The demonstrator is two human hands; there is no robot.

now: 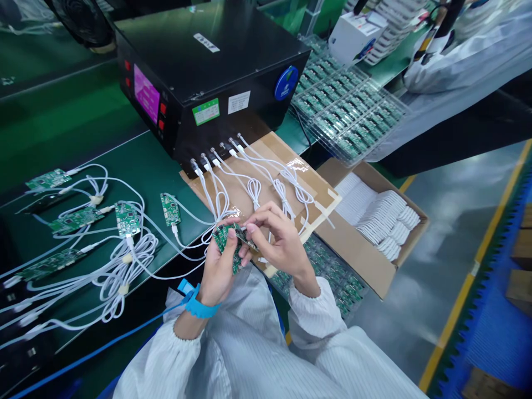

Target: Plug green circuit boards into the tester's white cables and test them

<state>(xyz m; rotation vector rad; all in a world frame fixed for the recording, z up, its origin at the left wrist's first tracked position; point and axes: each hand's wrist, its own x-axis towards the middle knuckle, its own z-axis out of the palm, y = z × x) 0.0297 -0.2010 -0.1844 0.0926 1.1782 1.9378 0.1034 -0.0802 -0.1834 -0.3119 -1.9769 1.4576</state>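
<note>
Near the front edge of the bench, my left hand (220,263) grips a green circuit board (221,235), its thumb pressed over the board. My right hand (279,238) is closed right beside it, thumb and fingertips pinched on a small dark part (248,239) at the board's right side; fingers hide some of that part. A blue strap (198,303) circles my left wrist. Coiled white cables (254,191) lie on the brown cardboard (239,191) just beyond my hands. Another green board (170,209) with a white cable rests to the left.
A black box (216,61) with a lit screen stands behind the cardboard. Cabled boards (128,218) and bundled cables lie left. Trays of boards (353,111) are at the back right. An open carton (374,271) holds white pieces. A person's sleeve (477,66) shows at upper right.
</note>
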